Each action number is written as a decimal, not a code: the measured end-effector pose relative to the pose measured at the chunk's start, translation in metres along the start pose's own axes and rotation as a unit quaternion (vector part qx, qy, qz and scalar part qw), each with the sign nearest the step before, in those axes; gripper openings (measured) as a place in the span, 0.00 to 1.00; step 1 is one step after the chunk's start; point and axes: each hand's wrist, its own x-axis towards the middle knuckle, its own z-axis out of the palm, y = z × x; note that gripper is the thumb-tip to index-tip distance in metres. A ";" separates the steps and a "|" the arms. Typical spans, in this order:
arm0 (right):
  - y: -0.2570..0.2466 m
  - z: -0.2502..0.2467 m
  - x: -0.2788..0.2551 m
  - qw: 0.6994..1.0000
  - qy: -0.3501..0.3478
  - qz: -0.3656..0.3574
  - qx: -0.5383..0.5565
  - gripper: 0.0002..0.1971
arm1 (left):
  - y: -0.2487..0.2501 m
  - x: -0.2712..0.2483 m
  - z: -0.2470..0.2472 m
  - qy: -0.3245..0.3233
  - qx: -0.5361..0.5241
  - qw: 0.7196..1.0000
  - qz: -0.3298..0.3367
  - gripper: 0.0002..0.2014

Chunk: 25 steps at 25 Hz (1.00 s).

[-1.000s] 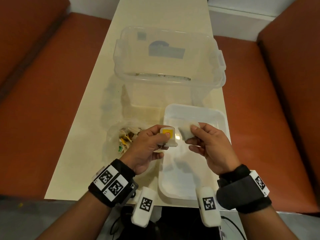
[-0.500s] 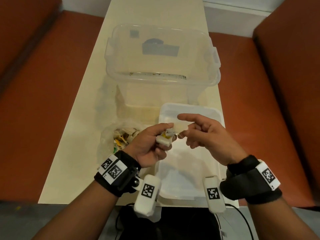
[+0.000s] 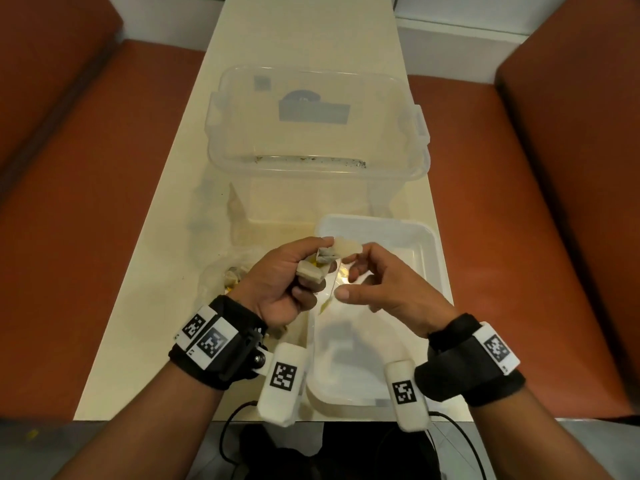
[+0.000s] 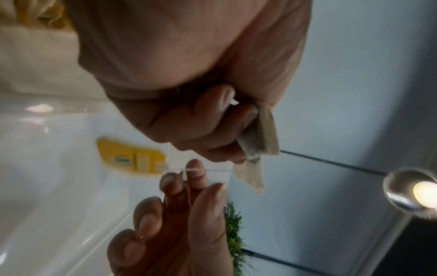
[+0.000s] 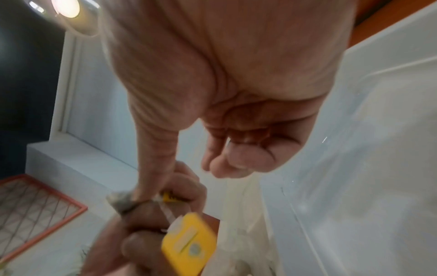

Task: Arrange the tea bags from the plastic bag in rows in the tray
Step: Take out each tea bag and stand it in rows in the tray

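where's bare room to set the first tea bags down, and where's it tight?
The white tray floor looks bare; the near half, toward the table edge, is clear of the hands. Bare tabletop lies left of the plastic bag. Crowded: the tray's far left corner, where the left hand and right hand hold tea bags, backed by the clear bin.

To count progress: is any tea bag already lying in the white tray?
No: in the head view the white tray shows only bare floor, and the tea bags are in the two hands above it.

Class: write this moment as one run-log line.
left hand: grips tea bags | right hand: pinches one tea bag | tray: no bags yet
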 end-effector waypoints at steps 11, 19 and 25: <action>-0.009 -0.002 -0.008 0.990 0.051 -0.108 0.080 0.07 | 0.010 0.007 -0.007 -0.013 -0.020 0.999 -0.048 0.07; 0.001 0.000 0.017 0.979 0.140 -0.091 0.119 0.02 | -0.015 0.017 0.004 -0.073 -0.010 0.989 -0.128 0.09; 0.009 -0.016 0.036 0.972 0.192 -0.099 0.090 0.03 | -0.029 0.015 0.002 0.048 0.039 0.994 -0.087 0.21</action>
